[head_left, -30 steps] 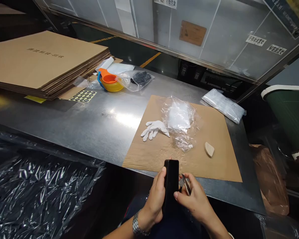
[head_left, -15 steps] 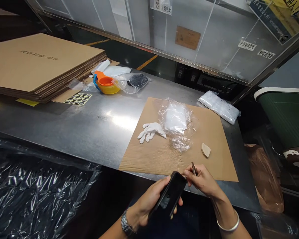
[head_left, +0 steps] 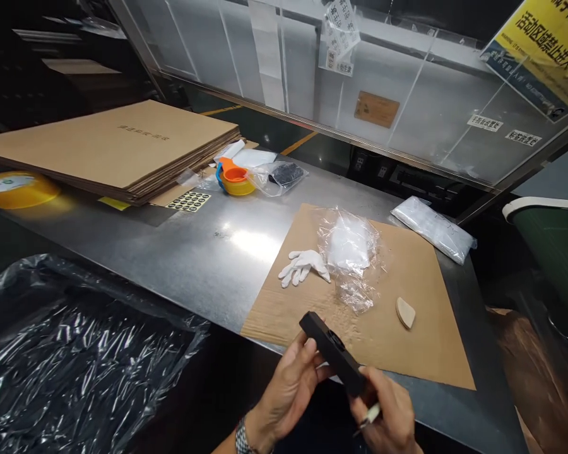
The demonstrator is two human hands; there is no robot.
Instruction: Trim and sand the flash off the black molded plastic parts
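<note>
A long black box-shaped part [head_left: 332, 350], with a dark opening in its side, is tilted over the near table edge between my hands. My left hand [head_left: 288, 388] grips its far end, thumb on the near side. Closed round its lower right end is my right hand [head_left: 392, 408], which also keeps a slim pale tool [head_left: 372, 414] with a thin dark tip among its fingers; the tool's kind is unclear. Beyond them, a cardboard sheet [head_left: 274, 315] carries a white glove [head_left: 305, 267], a clear plastic bag [head_left: 350, 246] with white contents, and a beige wedge-shaped pad [head_left: 406, 313].
Stacked cardboard [head_left: 123, 145] covers the table's left end, near a yellow tape roll [head_left: 21, 189]. An orange and yellow tape dispenser [head_left: 236, 180] and a sticker sheet [head_left: 189, 201] lie beside it. A plastic-wrapped packet [head_left: 433, 228] rests at right; black plastic sheeting [head_left: 89, 359] fills the lower left.
The black part has been turned over so its narrow side faces up. My right hand has moved down onto its lower end. The view has shifted left and up.
</note>
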